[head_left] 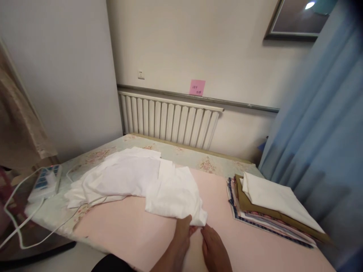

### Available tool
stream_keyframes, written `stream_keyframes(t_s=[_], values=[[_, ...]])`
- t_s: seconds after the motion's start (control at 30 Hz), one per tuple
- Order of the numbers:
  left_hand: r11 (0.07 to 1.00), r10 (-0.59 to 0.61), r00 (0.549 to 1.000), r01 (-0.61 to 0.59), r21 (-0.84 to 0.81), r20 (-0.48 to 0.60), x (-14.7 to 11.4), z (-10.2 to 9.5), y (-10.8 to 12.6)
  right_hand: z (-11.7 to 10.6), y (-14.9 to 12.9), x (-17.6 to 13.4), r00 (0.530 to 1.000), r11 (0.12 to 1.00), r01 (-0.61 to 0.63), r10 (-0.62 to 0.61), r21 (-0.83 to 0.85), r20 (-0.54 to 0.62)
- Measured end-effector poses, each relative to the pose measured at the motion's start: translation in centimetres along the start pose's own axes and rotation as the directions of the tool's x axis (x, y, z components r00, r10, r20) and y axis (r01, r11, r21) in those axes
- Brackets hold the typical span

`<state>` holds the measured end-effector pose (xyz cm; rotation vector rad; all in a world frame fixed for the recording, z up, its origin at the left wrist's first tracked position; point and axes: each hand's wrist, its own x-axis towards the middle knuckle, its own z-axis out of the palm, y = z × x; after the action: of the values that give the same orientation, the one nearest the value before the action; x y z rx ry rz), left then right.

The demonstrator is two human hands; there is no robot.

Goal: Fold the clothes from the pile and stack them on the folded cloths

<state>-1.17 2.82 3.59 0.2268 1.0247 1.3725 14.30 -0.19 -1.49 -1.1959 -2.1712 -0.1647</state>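
Note:
A white cloth garment [176, 190] lies bunched and partly folded on the pink sheet [124, 223] that covers the table. My left hand [184, 228] grips its near edge, with the thumb on top and the fingers tucked beneath. Close beside it, my right hand [212, 241] pinches the garment's near right corner. Leftward, more white fabric [127, 173] spreads in loose wrinkles and touches the piece in my hands. I cannot tell whether both are one garment.
A stack of folded cloths [272, 204] stands at the right, white on top. A power strip [47, 183] with white cables [18, 228] sits at the left edge, one cable crossing the white fabric. Behind are a radiator [170, 117] and wall; a blue curtain [320, 113] hangs right.

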Motion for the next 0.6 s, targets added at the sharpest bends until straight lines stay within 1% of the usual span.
stream_keyframes(t_s=[0.07, 0.2, 0.27, 0.33, 0.4, 0.43, 0.5, 0.57, 0.6], values=[[0.999, -0.027, 0.999, 0.028, -0.024, 0.034, -0.4, -0.4, -1.0, -0.9, -0.8, 0.6, 0.997, 0.993, -0.066, 0.063, 0.093, 0.043], [0.996, -0.084, 0.995, 0.085, -0.023, 0.047, -0.9, -1.3, -2.4, -2.1, -1.6, 1.1, 0.987, 0.953, -0.161, 0.155, 0.258, 0.041], [0.994, -0.105, 0.994, 0.105, -0.013, 0.038, -1.2, -1.5, -2.9, -2.5, -1.7, 1.2, 0.972, 0.915, -0.233, 0.225, 0.329, 0.063], [0.993, -0.118, 0.993, 0.118, 0.002, 0.021, -1.6, -1.7, -3.4, -3.0, -1.8, 1.4, 0.946, 0.860, -0.322, 0.309, 0.396, 0.098], [0.992, -0.122, 0.992, 0.122, 0.018, 0.008, -2.1, -1.7, -3.7, -3.5, -1.9, 1.5, 0.903, 0.777, -0.422, 0.405, 0.468, 0.142], [0.992, -0.123, 0.992, 0.123, 0.026, 0.006, -2.4, -1.7, -3.9, -3.8, -2.0, 1.5, 0.873, 0.719, -0.475, 0.458, 0.507, 0.168], [0.991, -0.126, 0.992, 0.125, 0.039, 0.016, -2.8, -1.8, -4.2, -4.3, -2.1, 1.6, 0.799, 0.577, -0.565, 0.561, 0.590, 0.216], [0.990, -0.136, 0.990, 0.135, 0.044, 0.033, -3.1, -1.8, -4.5, -4.8, -2.2, 1.7, 0.734, 0.439, -0.606, 0.630, 0.663, 0.254], [0.989, -0.142, 0.989, 0.140, 0.041, 0.046, -3.3, -1.9, -4.7, -5.0, -2.2, 1.8, 0.713, 0.388, -0.615, 0.645, 0.687, 0.274]])
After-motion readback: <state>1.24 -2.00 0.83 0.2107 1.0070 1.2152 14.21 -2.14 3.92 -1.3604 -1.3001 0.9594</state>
